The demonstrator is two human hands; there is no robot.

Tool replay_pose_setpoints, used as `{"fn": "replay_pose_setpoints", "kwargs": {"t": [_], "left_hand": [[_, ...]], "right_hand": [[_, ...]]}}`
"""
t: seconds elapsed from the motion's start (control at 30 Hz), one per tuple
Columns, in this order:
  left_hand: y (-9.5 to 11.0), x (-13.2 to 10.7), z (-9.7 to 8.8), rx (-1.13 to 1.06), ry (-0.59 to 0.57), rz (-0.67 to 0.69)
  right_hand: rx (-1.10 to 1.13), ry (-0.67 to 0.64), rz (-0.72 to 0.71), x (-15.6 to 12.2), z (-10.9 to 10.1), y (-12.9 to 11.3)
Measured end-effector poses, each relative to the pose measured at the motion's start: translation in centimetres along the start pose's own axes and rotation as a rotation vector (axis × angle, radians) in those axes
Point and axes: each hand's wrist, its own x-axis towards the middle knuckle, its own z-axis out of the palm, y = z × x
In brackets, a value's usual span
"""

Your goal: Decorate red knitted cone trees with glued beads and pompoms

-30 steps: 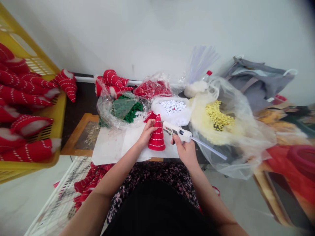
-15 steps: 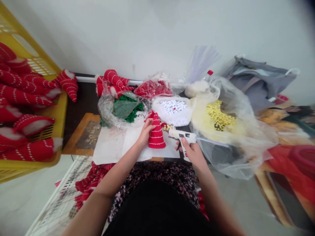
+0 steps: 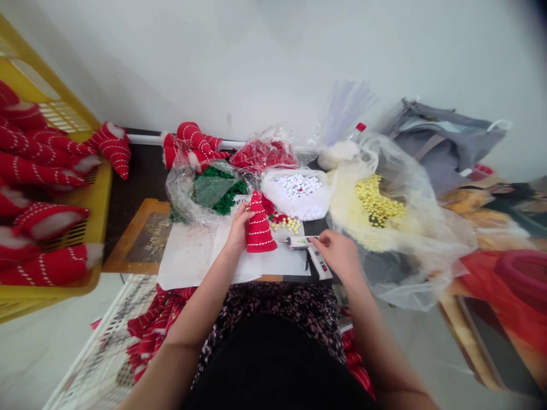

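My left hand (image 3: pixel 240 226) holds a red felt cone with white stitched stripes (image 3: pixel 260 228), its tip up and its wide base toward me. On the right, a white hot glue gun (image 3: pixel 302 243) lies on its side over the paper's edge, nozzle pointing left toward the cone. The fingers of my right hand (image 3: pixel 339 253) are closed at its rear end, off the handle. Small red, green and yellow pompoms (image 3: pixel 287 224) lie just behind the glue gun. White paper (image 3: pixel 192 256) covers the table in front of me.
Behind stand bags of green pompoms (image 3: pixel 220 189), red pompoms (image 3: pixel 265 155), white pompoms (image 3: pixel 299 187) and yellow pompoms (image 3: pixel 378 199). A yellow crate (image 3: pixel 100 228) full of red cones is at left. A wooden-framed board (image 3: pixel 147 236) lies beside the paper. A grey bag (image 3: pixel 440 139) is at back right.
The glue gun has come down onto the table and turned on its side. My right hand has shifted from its handle to its rear end. My left hand still holds the cone, slightly further left.
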Motion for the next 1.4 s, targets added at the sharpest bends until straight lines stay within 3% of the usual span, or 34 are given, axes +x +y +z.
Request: {"fn": "replay_pose_setpoints", "kwargs": {"t": [0.07, 0.13, 0.23, 0.3, 0.67, 0.93, 1.13, 1.3, 1.4], "left_hand": [[0.3, 0.0, -0.3, 0.021, -0.003, 0.003], [0.6, -0.1, -0.6, 0.04, -0.016, -0.01], [0.8, -0.3, -1.0, 0.054, -0.019, -0.031], [0.8, -0.4, -1.2, 0.056, -0.014, -0.029], [-0.1, -0.4, -1.4, 0.024, -0.024, -0.046], [-0.2, -0.5, -1.4, 0.026, -0.019, -0.057], [-0.1, -0.7, -1.1, 0.02, -0.032, -0.061], [-0.2, -0.9, -1.0, 0.024, -0.061, -0.061], [-0.3, -0.9, -1.1, 0.041, -0.075, -0.056]], "right_hand": [[0.104, -0.034, -0.169, 2.4, 0.2, -0.6], [0.178, -0.158, -0.288, 4.7, 0.7, -1.5], [0.147, -0.339, -0.389, 7.2, 1.3, -2.6], [0.066, -0.385, -0.417, 7.9, 1.5, -3.0], [-0.121, -0.317, -0.286, 8.0, 2.2, -3.3], [-0.061, -0.255, -0.182, 8.3, 3.2, -4.0], [0.236, -0.204, -0.124, 8.2, 2.2, -3.7], [0.986, -0.17, -0.04, 7.3, 1.6, -5.6], [1.196, -0.227, -0.044, 6.7, 1.3, -7.7]]}}
